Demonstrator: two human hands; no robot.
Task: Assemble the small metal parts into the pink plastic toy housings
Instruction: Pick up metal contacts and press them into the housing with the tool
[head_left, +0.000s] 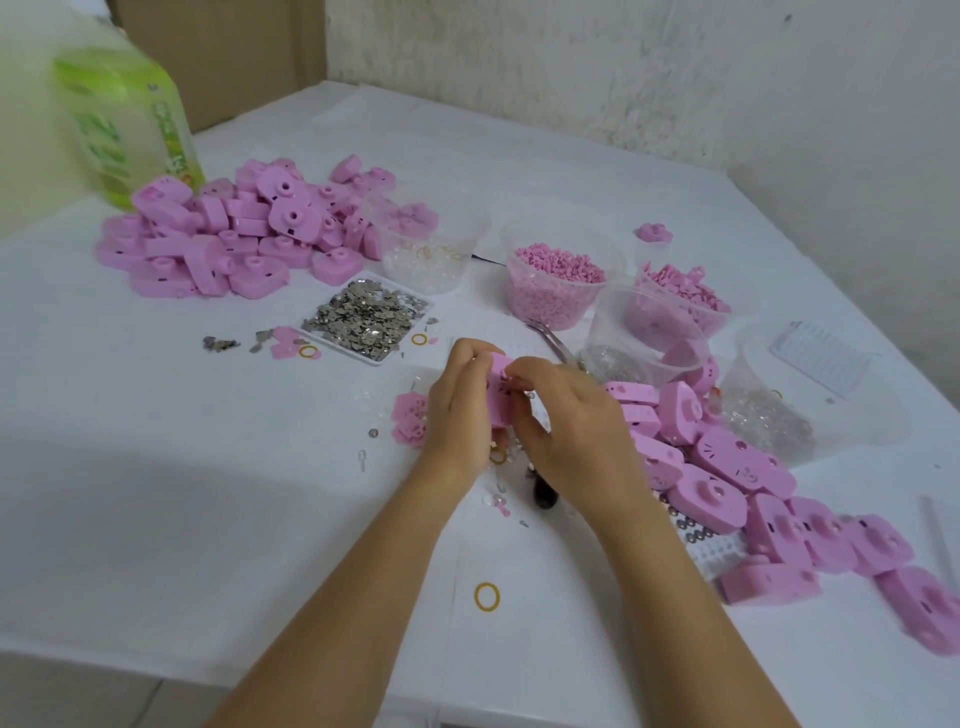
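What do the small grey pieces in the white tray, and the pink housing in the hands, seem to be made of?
The pieces: probably thin stamped metal, silvery and shiny, since they glint unevenly.
The housing: probably moulded plastic, opaque matte pink; its colour is uniform, its edges rounded.

Both forearms extended from the near side, converging. Left hand (457, 410) gripped the pink housing (498, 387), fingers curled; right hand (571, 436) pinched its right edge, wrist bent.
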